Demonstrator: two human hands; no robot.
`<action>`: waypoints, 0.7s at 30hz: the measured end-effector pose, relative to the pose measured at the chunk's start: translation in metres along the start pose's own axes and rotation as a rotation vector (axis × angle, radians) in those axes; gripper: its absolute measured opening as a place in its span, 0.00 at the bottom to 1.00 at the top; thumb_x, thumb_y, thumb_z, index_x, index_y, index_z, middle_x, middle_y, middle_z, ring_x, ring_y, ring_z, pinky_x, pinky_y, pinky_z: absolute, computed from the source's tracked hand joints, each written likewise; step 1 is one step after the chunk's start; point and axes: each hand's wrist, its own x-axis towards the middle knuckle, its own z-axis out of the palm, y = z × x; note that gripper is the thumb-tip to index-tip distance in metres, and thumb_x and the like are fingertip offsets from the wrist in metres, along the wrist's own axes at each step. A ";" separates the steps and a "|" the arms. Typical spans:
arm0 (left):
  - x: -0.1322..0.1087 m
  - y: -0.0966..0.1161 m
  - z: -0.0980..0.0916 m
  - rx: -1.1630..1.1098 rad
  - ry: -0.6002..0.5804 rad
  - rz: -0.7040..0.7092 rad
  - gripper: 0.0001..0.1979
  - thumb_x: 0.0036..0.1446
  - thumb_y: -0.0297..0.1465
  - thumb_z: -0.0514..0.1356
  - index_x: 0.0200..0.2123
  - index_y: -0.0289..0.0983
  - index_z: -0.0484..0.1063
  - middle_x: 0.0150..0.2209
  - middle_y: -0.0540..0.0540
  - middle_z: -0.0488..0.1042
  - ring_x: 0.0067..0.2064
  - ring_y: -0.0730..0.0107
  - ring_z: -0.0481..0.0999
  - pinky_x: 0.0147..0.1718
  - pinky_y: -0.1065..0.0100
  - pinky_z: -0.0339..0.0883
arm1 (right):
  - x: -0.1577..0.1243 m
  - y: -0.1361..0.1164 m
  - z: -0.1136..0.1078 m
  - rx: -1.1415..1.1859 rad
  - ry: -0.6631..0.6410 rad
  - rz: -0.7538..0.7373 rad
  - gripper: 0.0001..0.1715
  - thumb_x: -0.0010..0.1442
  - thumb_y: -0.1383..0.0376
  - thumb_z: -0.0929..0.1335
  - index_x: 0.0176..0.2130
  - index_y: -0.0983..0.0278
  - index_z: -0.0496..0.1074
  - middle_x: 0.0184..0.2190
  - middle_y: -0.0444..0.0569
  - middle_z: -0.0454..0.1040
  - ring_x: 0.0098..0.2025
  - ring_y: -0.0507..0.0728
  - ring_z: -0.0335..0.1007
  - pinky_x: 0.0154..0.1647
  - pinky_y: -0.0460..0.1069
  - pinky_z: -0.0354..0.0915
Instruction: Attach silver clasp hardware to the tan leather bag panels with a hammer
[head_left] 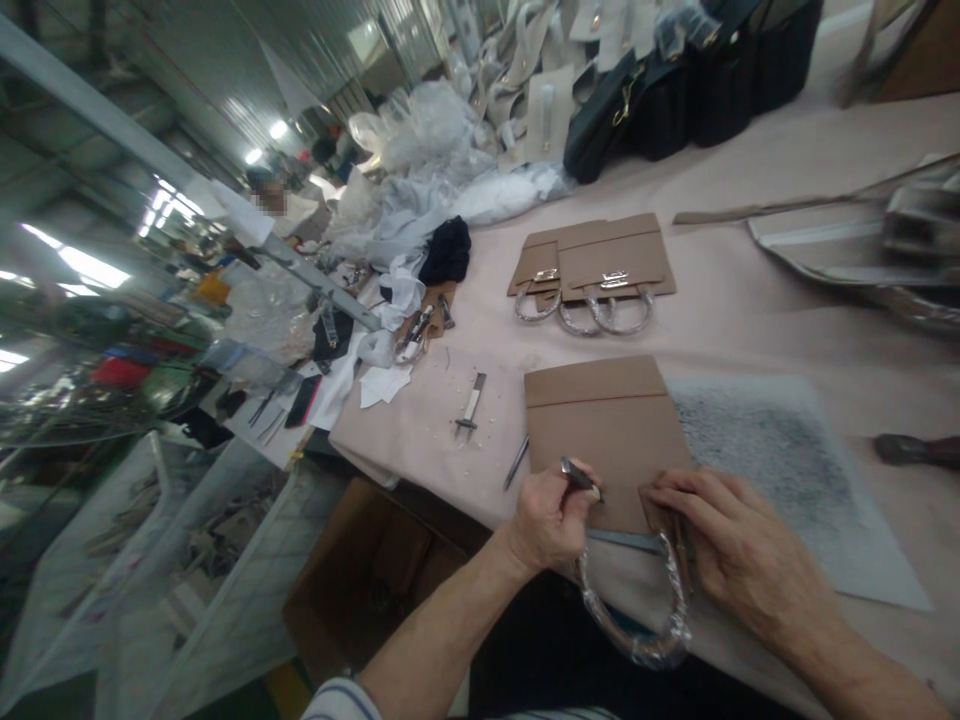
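My left hand (546, 515) is closed around a short metal hand tool (577, 477); its exact kind is hard to make out. The tool is over the lower left part of a tan leather bag panel (604, 425) lying on the table. My right hand (724, 520) pinches a folded tan leather flap (660, 515) at the panel's lower right. A curved bag handle (652, 650) wrapped in clear film hangs at the near table edge between my hands. A narrow grey strip (626, 540) lies across the panel's near edge.
A metal caliper-like tool (471, 408) and a pen-like tool (517, 463) lie left of the panel. Further back are tan bag pieces with handles (615, 250), black bags (690, 100) and plastic wrapping (427, 130). A speckled white sheet (772, 470) lies right; an open cardboard box (360, 570) stands below.
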 end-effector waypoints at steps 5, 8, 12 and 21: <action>0.000 -0.002 0.003 0.047 0.019 0.093 0.08 0.61 0.26 0.58 0.44 0.34 0.72 0.35 0.42 0.81 0.35 0.65 0.82 0.37 0.67 0.79 | 0.000 -0.001 -0.001 0.012 0.012 0.009 0.13 0.69 0.70 0.61 0.48 0.61 0.72 0.46 0.50 0.74 0.46 0.60 0.67 0.46 0.56 0.66; 0.001 -0.004 0.003 -0.001 -0.012 0.041 0.08 0.61 0.27 0.57 0.44 0.34 0.72 0.35 0.42 0.80 0.35 0.65 0.81 0.37 0.66 0.79 | 0.003 -0.002 -0.002 0.014 0.022 0.000 0.12 0.70 0.69 0.61 0.47 0.61 0.72 0.45 0.50 0.75 0.45 0.59 0.67 0.45 0.55 0.67; 0.003 -0.004 0.001 -0.114 -0.040 -0.091 0.07 0.62 0.28 0.57 0.43 0.34 0.71 0.34 0.42 0.80 0.34 0.67 0.81 0.36 0.67 0.79 | 0.004 -0.003 -0.003 0.016 0.014 0.009 0.13 0.69 0.69 0.62 0.48 0.60 0.73 0.46 0.49 0.75 0.46 0.59 0.68 0.45 0.55 0.68; 0.003 -0.010 0.002 -0.309 -0.071 -0.263 0.09 0.64 0.33 0.59 0.43 0.33 0.70 0.34 0.42 0.81 0.33 0.68 0.82 0.35 0.69 0.79 | 0.003 -0.002 -0.002 0.011 0.012 0.005 0.13 0.69 0.69 0.61 0.48 0.60 0.72 0.45 0.49 0.75 0.45 0.59 0.67 0.45 0.55 0.68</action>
